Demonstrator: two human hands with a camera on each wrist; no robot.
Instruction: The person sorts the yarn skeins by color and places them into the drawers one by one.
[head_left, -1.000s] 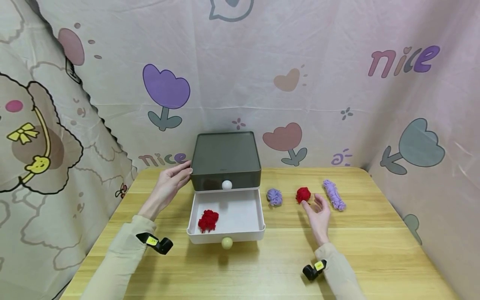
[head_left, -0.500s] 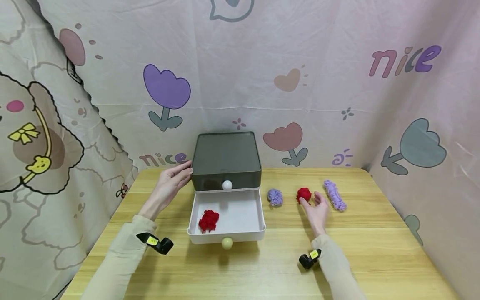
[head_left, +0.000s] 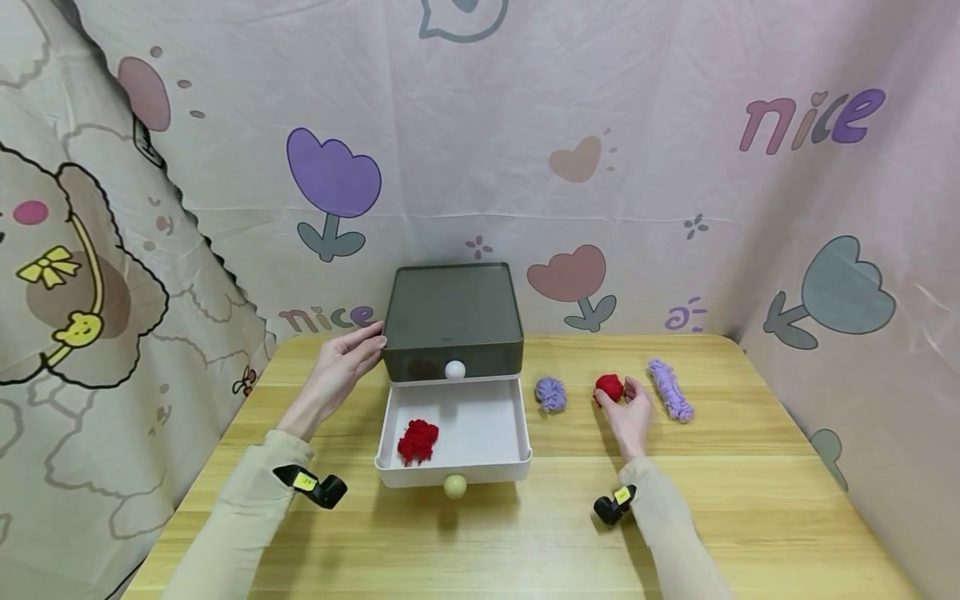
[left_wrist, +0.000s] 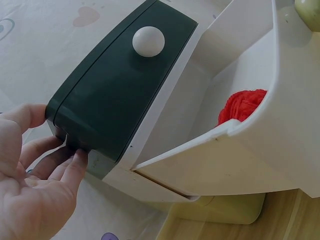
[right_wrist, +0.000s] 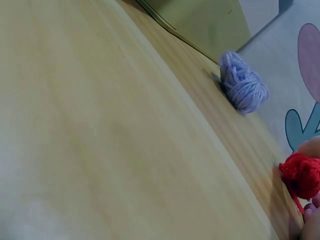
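A red yarn ball (head_left: 609,386), likely light, squashy and best held round its middle, sits pinched in the right hand (head_left: 630,418) toward the worktop's (head_left: 555,533) far right corner while the left hand (head_left: 337,372), unclenched, rests fingertips against a drawer cabinet (head_left: 453,305).

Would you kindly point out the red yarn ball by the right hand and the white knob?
Red yarn ball (head_left: 610,386), head view: upper middle.
White knob (left_wrist: 148,41), left wrist view: rounded front.
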